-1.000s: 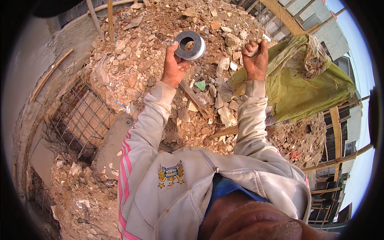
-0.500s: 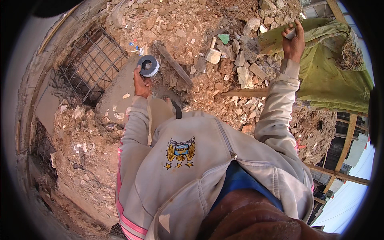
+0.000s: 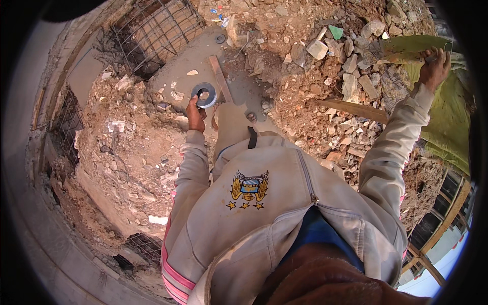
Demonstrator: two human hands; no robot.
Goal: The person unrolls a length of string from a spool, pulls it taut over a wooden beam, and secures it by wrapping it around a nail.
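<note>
My left hand [image 3: 195, 115] is closed around the edge of a ring-shaped roll [image 3: 196, 91], dark grey on its flat face with a paler rim. It holds the roll above wet-looking grey ground, beside a reddish-brown plank [image 3: 220, 79]. Far to the right my right hand [image 3: 434, 67] is raised in front of a green cloth [image 3: 447, 129]. Its fingers are bent together, and whatever they hold is too small to make out. A thin pale loop shows just past those fingertips.
Steel bar grids [image 3: 160, 33] line a pit at the upper left. Rubble [image 3: 351, 86] covers the slope, with a wooden beam [image 3: 351, 109] jutting across it. A small dark ring [image 3: 220, 38] lies on the grey ground. Timber framing [image 3: 447, 216] stands at lower right.
The view has turned, so the ground appears shifted. My right hand has moved farther right, and the pale piece seen in it before no longer shows. My left hand still holds the roll.
</note>
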